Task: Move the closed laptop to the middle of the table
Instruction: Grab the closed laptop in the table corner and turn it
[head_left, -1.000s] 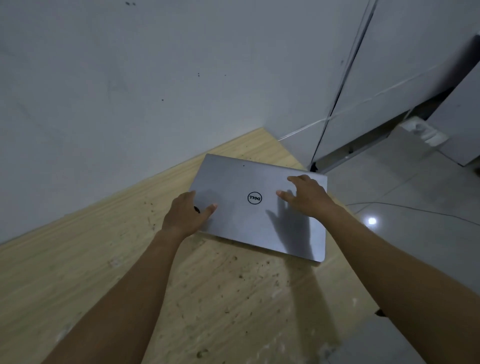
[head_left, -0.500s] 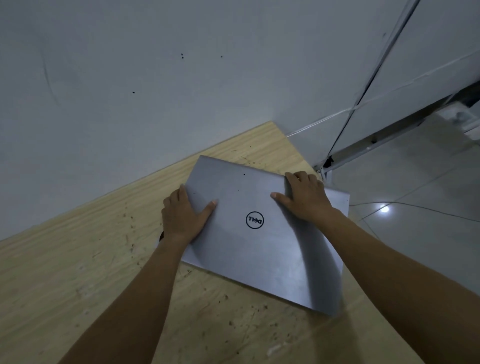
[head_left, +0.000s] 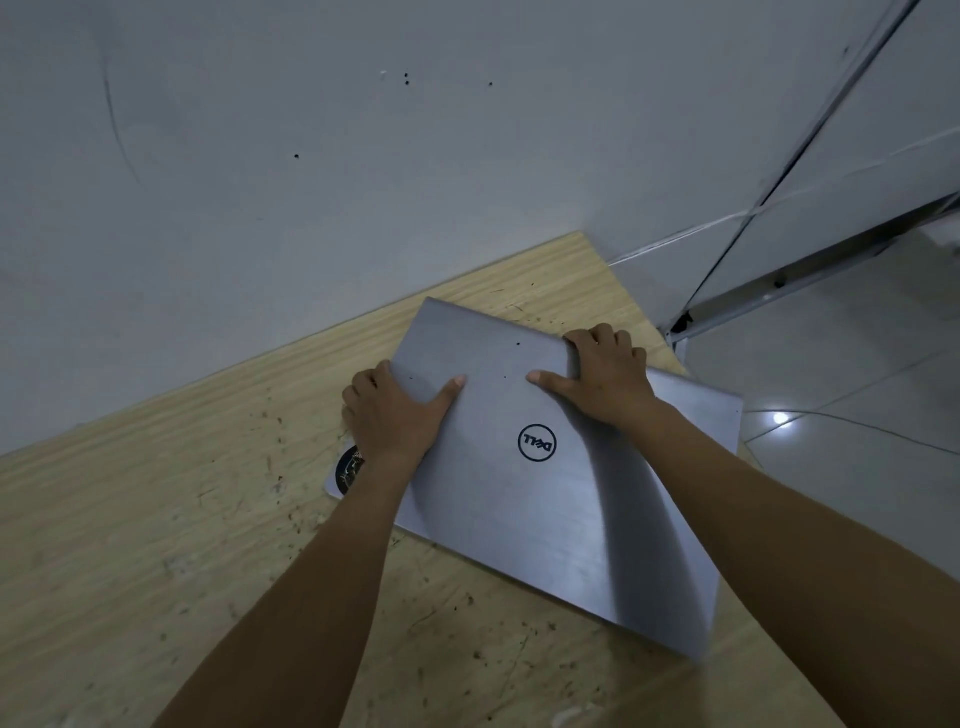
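A pale wooden counter (head_left: 156, 519) fills the lower left of the view, its grain flecked with dark specks and scratches, its back edge running against a grey wall (head_left: 311, 156) that carries a few small dark dots and a faint curved scuff at about ten o'clock.

The person's left hand (head_left: 395, 410) grips the left edge of a closed silver Dell laptop (head_left: 561, 519) — thumb lying flat on the lid and pointing toward three o'clock, the fingers (head_left: 358, 389) curled over the edge and under it, so the hand is clenched on the laptop. Just below that wrist, at the laptop's seven o'clock corner, a round dark sticker (head_left: 349, 467) shows on what seems to be the machine's lower half; whether the lid is raised a little from the base there cannot be told for sure.

The laptop lies skewed near the counter's far right corner, its lid logo (head_left: 537, 442) upside down to the viewer, its near right corner reaching past the counter's right edge.

The right hand (head_left: 602, 379) holds the far edge at one o'clock of the logo — thumb on the lid, fingers wrapped over the back edge, clamped on the laptop.

Beyond, at three o'clock, a glossy tiled floor (head_left: 857, 415) reflects a bright light spot (head_left: 780, 418).
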